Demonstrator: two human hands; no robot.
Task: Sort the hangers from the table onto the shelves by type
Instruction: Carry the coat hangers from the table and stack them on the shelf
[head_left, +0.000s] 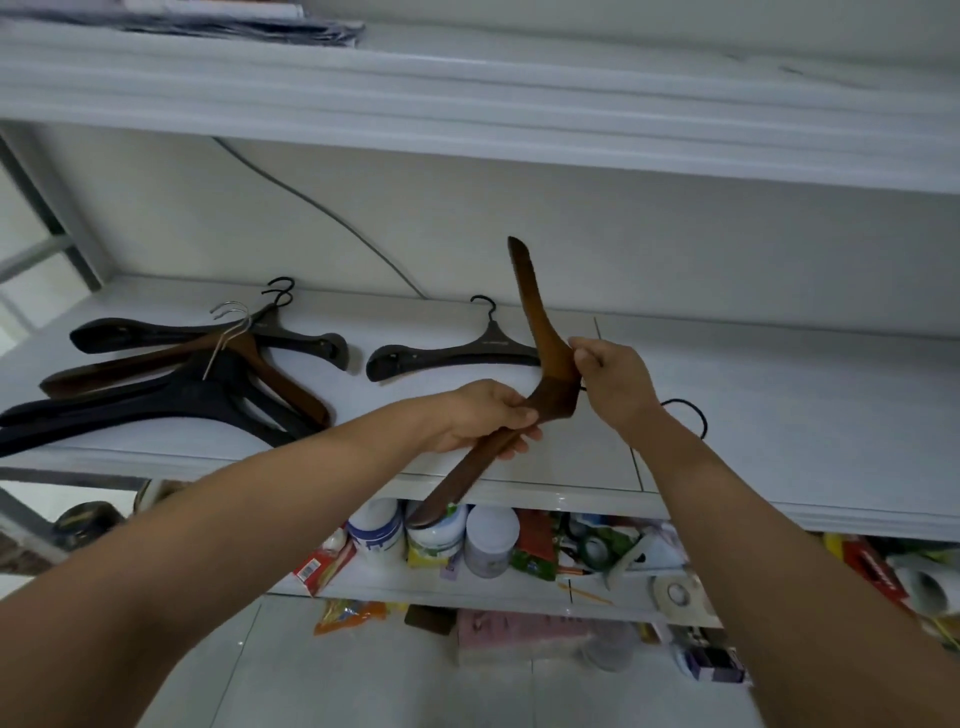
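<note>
I hold a brown wooden hanger (537, 332) upright over the white shelf (779, 415). My left hand (488, 415) grips its lower arm, and my right hand (613, 384) grips its middle by the neck. The hanger's black hook (691, 413) sticks out to the right behind my right wrist. One black hanger (447, 356) lies flat on the shelf just left of the held one. Further left is a pile of hangers (171, 374): black ones, a brown wooden one and dark padded ones.
An upper shelf (467, 104) overhangs closely above. A grey cable (322, 208) runs down the back wall. The lower shelf (467, 587) holds jars (491, 540), packets and tape rolls. More packets lie on the tiled floor below.
</note>
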